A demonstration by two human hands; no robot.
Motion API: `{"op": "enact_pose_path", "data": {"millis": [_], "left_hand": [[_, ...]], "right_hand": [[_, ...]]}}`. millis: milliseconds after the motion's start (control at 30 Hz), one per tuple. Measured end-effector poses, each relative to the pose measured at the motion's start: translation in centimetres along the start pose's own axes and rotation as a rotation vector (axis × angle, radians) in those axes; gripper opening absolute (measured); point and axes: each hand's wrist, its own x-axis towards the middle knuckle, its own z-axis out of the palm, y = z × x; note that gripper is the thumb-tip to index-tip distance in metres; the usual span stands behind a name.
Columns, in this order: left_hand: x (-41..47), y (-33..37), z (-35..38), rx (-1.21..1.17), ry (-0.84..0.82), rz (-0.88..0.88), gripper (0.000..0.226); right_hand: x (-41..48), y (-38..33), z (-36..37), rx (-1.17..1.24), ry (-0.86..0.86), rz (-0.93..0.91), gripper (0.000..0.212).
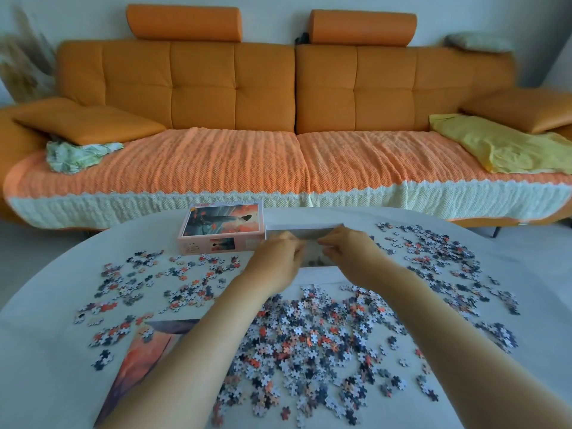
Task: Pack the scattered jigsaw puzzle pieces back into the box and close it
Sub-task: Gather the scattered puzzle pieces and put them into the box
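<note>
Left hand [278, 255] and right hand [346, 246] hover over the open white box [305, 226], fingers curled. Blur hides what either grip holds, so cannot tell. Pieces [309, 332] lie scattered across the worktop [46, 351]; the lid [221, 226] sits just left of the box.

body: a person's two bare arms, smooth and slender | left hand [278, 258]: bare, centre of frame, fingers motion-blurred | right hand [349, 252]: bare, just right of centre, fingertips blurred | left forearm [198, 345]: uncovered, lower centre | right forearm [458, 329]: uncovered, lower right
</note>
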Motion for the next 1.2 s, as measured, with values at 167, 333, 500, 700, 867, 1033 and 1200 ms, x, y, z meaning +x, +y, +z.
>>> {"op": "enact_pose_path", "data": {"millis": [167, 333, 500, 700, 867, 1033, 1200], "left_hand": [[-0.5, 0.2, -0.3, 0.138, 0.133, 0.060, 0.036], [-3.8, 0.8, -1.5, 0.079, 0.163, 0.178, 0.019], [-7.5, 0.7, -0.9, 0.121, -0.104, 0.081, 0.033], [-8.8, 0.7, -0.6, 0.155, -0.219, 0.061, 0.045], [-9.0, 0.3, -1.6, 0.213, -0.317, 0.011, 0.064], [-9.1, 0.6, -1.2, 0.211, -0.314, -0.007, 0.059], [-8.3, 1.1, -0.8, 0.079, -0.221, -0.082, 0.033]], "right_hand": [[-0.4, 0.0, -0.6, 0.055, 0.132, -0.087, 0.031], [-2.9, -2.0, -0.7, 0.007, 0.004, -0.213, 0.026], [-5.3, -2.7, 2.5, -0.123, -0.188, -0.184, 0.033], [-6.3, -2.4, 3.0, -0.059, -0.278, -0.166, 0.040], [-6.8, -0.9, 1.7, -0.053, -0.285, -0.073, 0.056], [-6.8, -2.0, 2.5, -0.170, -0.361, -0.036, 0.068], [-5.7, -3.0, 2.9, -0.061, -0.289, 0.022, 0.027]]}}
